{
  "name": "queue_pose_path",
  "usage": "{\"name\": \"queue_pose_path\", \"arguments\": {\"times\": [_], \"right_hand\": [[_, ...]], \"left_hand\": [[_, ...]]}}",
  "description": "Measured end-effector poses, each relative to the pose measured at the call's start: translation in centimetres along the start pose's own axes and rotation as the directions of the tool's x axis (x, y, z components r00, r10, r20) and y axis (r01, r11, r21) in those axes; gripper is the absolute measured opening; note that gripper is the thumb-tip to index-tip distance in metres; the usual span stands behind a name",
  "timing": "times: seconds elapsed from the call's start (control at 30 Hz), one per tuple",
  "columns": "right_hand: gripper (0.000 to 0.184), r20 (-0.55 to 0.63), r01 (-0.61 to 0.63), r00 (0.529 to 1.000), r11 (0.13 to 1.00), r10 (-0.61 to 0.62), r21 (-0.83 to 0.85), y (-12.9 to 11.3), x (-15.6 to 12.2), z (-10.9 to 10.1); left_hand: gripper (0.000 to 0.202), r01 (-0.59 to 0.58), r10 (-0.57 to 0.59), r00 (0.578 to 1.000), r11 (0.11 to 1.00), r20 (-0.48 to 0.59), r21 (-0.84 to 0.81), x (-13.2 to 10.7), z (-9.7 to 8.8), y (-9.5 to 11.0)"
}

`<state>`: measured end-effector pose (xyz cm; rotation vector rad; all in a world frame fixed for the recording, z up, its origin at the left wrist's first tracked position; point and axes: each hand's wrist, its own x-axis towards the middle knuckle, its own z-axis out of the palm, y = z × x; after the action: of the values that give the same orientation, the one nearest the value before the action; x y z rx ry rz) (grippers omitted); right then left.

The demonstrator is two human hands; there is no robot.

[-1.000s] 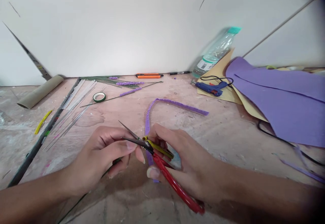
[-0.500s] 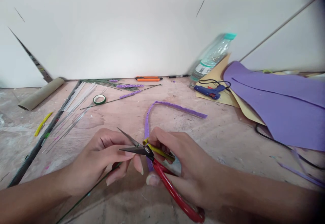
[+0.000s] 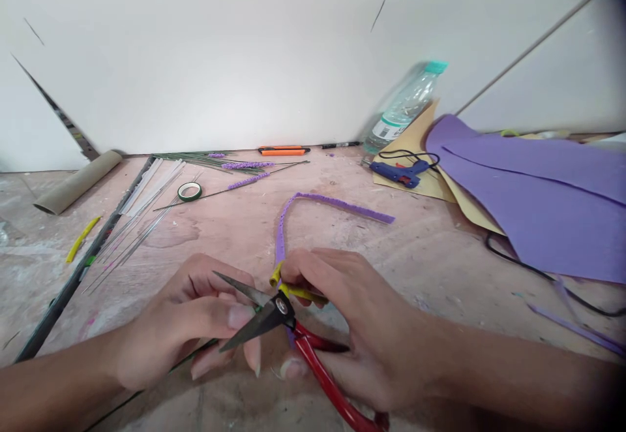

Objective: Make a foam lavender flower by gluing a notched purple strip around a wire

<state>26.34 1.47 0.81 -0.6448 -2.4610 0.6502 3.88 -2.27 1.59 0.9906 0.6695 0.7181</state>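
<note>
Take the scissors' pivot as the dial's centre. The red-handled scissors (image 3: 282, 307) gape, one blade tip toward ten o'clock, the other toward eight, handles running to between four and five. The right hand (image 3: 362, 327), at three o'clock, grips those handles, thumb near the lower loop. The left hand (image 3: 195, 321), at nine, pinches a thin green stem (image 3: 195, 354); its thumb tip lies between the blade tips as seen from above, with the stem trailing out below the fingers toward eight. A yellow piece (image 3: 296, 291) sits at one o'clock, beneath the right index finger; whether that finger holds it, the overlap makes hard to say. A purple strip (image 3: 342, 204) curves from twelve toward one, with a tape roll (image 3: 190, 191) between ten and eleven.
</note>
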Motion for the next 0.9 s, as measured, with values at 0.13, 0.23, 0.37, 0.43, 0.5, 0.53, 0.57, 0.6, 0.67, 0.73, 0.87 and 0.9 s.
{"name": "queue_pose_path", "arguments": {"times": [0.13,0.23,0.37,0.43,0.5,0.53,0.57,0.6,0.67,0.73,0.87,0.9], "right_hand": [[0.042,0.001,0.039,0.999,0.999,-0.039,0.025,0.14,0.02,0.16],[0.044,-0.004,0.047,0.999,0.998,-0.047,0.032,0.19,-0.02,0.27],[0.042,0.009,0.040,0.999,0.997,-0.041,0.059,0.23,-0.04,0.37],[0.042,0.033,0.019,0.999,0.997,-0.021,0.078,0.22,-0.04,0.41],[0.043,0.052,-0.006,0.999,0.996,0.001,0.092,0.19,-0.05,0.42],[0.044,0.055,-0.015,0.998,0.995,0.010,0.096,0.16,-0.05,0.41],[0.044,0.058,-0.022,0.998,0.995,0.016,0.100,0.11,-0.06,0.39],[0.044,0.060,-0.026,0.998,0.994,0.019,0.103,0.04,-0.07,0.36],[0.044,0.061,-0.028,0.998,0.994,0.022,0.110,-0.14,-0.07,0.25],[0.044,0.070,-0.036,0.997,0.993,0.028,0.110,-0.36,-0.07,0.14],[0.042,0.077,-0.041,0.996,0.995,0.035,0.088,-0.58,-0.12,0.11],[0.042,0.080,-0.036,0.996,0.996,0.029,0.085,-0.56,-0.14,0.15]], "left_hand": [[0.036,-0.005,0.004,1.000,0.999,0.013,0.040,0.04,0.05,-0.20],[0.036,-0.002,0.001,1.000,1.000,0.022,0.025,0.12,0.06,-0.31],[0.037,0.018,-0.018,1.000,1.000,0.007,-0.002,0.17,0.21,-0.34],[0.037,0.021,-0.021,1.000,1.000,0.003,-0.009,0.19,0.30,-0.33],[0.037,0.023,-0.023,1.000,1.000,0.006,-0.004,0.23,0.36,-0.31],[0.037,0.025,-0.025,1.000,1.000,0.009,0.001,0.25,0.37,-0.29],[0.037,0.026,-0.026,1.000,1.000,0.010,0.005,0.26,0.36,-0.27],[0.038,0.026,-0.026,1.000,1.000,0.012,0.008,0.28,0.33,-0.25],[0.039,0.028,-0.028,1.000,0.999,0.012,0.015,0.32,0.23,-0.24],[0.036,0.032,-0.032,0.999,0.999,0.018,0.014,0.34,0.10,-0.31],[0.034,0.044,-0.044,0.997,0.999,0.057,-0.004,0.35,-0.01,-0.58],[0.034,0.053,-0.053,0.996,0.999,0.067,-0.009,0.34,0.04,-0.64]]}}
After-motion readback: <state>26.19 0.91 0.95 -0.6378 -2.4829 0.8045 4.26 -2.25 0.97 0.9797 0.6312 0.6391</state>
